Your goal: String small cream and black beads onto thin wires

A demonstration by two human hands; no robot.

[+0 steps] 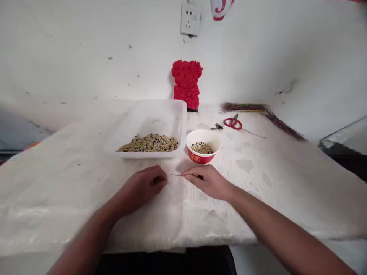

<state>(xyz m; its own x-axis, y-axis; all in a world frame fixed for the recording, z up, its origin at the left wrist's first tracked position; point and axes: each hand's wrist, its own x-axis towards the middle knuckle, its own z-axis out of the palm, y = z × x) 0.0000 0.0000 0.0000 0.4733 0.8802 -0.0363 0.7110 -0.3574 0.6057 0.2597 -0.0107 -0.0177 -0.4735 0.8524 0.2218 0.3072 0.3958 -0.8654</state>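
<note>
Dark, thin strand (177, 175), pinched by our right fingers (193, 169) near the round red-and-white bowl (202, 159), might have slipped from a loose grip; our left fingers (157, 172) curled, contents unclear.

Left forearm (99, 225), bare, slants in from the near left of the bowl (201, 158); left hand (146, 183), on the bowl's near left, has fingers curled inward, thumb tip close to index fingertip. Right forearm (275, 225), also bare, slants in from the bowl's near right; right hand (210, 181), just in front of the bowl, has thumb and index finger pinched together.
</note>
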